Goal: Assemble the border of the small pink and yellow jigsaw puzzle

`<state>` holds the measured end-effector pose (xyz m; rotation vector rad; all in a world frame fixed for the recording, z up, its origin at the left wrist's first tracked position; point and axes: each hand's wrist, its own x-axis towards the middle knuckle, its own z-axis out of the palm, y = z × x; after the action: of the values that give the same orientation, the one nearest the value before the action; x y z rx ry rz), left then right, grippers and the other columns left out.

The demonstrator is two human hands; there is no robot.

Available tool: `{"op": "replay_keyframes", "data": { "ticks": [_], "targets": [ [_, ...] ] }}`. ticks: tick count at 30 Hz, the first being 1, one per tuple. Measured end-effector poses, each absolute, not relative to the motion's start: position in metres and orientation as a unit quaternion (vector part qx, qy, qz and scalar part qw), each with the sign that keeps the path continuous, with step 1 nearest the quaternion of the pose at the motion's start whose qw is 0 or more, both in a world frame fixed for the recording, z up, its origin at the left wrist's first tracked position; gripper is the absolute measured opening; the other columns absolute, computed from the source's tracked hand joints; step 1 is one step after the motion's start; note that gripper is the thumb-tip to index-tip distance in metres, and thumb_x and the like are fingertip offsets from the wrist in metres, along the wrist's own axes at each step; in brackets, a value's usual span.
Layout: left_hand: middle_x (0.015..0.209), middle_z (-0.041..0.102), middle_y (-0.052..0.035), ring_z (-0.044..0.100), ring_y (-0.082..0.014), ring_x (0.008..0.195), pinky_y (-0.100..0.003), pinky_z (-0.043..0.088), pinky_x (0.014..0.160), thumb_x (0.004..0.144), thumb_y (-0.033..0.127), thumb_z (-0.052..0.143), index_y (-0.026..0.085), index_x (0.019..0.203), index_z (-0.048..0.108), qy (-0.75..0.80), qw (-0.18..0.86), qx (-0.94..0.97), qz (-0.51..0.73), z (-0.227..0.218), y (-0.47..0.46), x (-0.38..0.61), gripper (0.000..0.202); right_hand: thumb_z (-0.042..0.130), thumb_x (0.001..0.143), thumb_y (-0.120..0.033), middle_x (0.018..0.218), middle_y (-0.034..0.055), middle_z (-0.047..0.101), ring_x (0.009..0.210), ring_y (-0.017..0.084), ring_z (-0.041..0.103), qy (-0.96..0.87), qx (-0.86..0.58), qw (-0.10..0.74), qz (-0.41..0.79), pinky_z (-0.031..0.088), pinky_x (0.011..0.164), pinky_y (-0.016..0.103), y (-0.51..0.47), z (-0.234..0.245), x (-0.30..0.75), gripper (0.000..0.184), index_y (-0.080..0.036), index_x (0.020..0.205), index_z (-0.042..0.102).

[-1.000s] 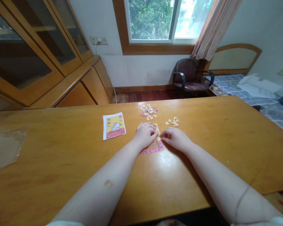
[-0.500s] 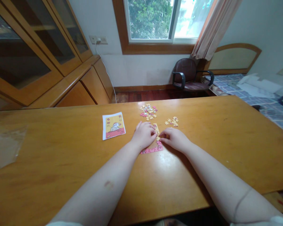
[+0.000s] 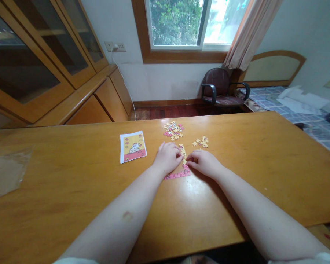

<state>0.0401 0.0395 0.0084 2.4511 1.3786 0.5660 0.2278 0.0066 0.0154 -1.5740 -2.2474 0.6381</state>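
Partly joined jigsaw puzzle pieces form a pink bottom row [image 3: 177, 176] and a yellow column [image 3: 182, 149] up the right side. My left hand [image 3: 168, 157] lies inside that corner, fingers curled, its thumb and fingertips against the column's left edge. From the other side my right hand [image 3: 206, 162] pinches at the same column, just above the pink corner. The fingertips of both hands hide much of the jigsaw piece between them. Beyond the hands are a mixed pile of loose pieces [image 3: 173, 130] and a smaller yellow cluster [image 3: 201, 142].
A picture card [image 3: 133, 146] with a yellow and pink cartoon lies left of the hands. A clear plastic bag [image 3: 8, 170] is at the table's left. Past the wooden table [image 3: 99, 205] stand an armchair [image 3: 218, 86], a cabinet [image 3: 71, 88] and a bed [image 3: 286, 102].
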Motion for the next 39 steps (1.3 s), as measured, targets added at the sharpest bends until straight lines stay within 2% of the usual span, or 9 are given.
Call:
{"op": "replay_keyframes", "data": {
  "ticks": [14, 22, 32, 39],
  "targets": [
    [0.091, 0.069, -0.002, 0.056, -0.0221, 0.1, -0.05, 0.026, 0.108, 0.078, 0.032, 0.065, 0.024, 0.073, 0.071, 0.468, 0.14, 0.853, 0.186, 0.0078, 0.041, 0.039, 0.011, 0.064, 0.083, -0.032, 0.082, 0.0022, 0.066, 0.074, 0.014, 0.059, -0.798, -0.544, 0.153, 0.211, 0.042, 0.069, 0.025, 0.0056, 0.0159, 0.2282, 0.013, -0.022, 0.085, 0.071],
    [0.093, 0.069, -0.0016, 0.056, -0.0224, 0.105, -0.051, 0.026, 0.109, 0.079, 0.027, 0.063, 0.025, 0.077, 0.072, 0.449, 0.151, 0.86, 0.188, 0.008, 0.0401, 0.0385, 0.009, 0.063, 0.084, -0.032, 0.082, 0.0017, 0.066, 0.075, 0.014, 0.059, -0.8, -0.546, 0.142, 0.204, 0.042, 0.069, 0.025, 0.0044, 0.0189, 0.2272, 0.013, -0.022, 0.088, 0.071],
    [0.096, 0.071, 0.0001, 0.053, -0.0232, 0.115, -0.052, 0.022, 0.112, 0.077, 0.024, 0.064, 0.025, 0.074, 0.071, 0.44, 0.17, 0.861, 0.192, 0.0114, 0.0387, 0.0396, 0.007, 0.063, 0.084, -0.032, 0.083, 0.0027, 0.067, 0.077, 0.015, 0.059, -0.804, -0.542, 0.13, 0.206, 0.042, 0.07, 0.025, 0.004, 0.0192, 0.2279, 0.014, -0.022, 0.089, 0.071],
    [0.095, 0.07, -0.0009, 0.056, -0.0223, 0.107, -0.053, 0.023, 0.111, 0.078, 0.027, 0.062, 0.025, 0.075, 0.071, 0.441, 0.158, 0.863, 0.192, 0.0109, 0.0387, 0.0384, 0.009, 0.065, 0.083, -0.032, 0.08, 0.0019, 0.067, 0.074, 0.015, 0.057, -0.813, -0.528, 0.135, 0.205, 0.04, 0.068, 0.025, 0.0037, 0.0204, 0.2285, 0.015, -0.022, 0.093, 0.07]
  ]
}}
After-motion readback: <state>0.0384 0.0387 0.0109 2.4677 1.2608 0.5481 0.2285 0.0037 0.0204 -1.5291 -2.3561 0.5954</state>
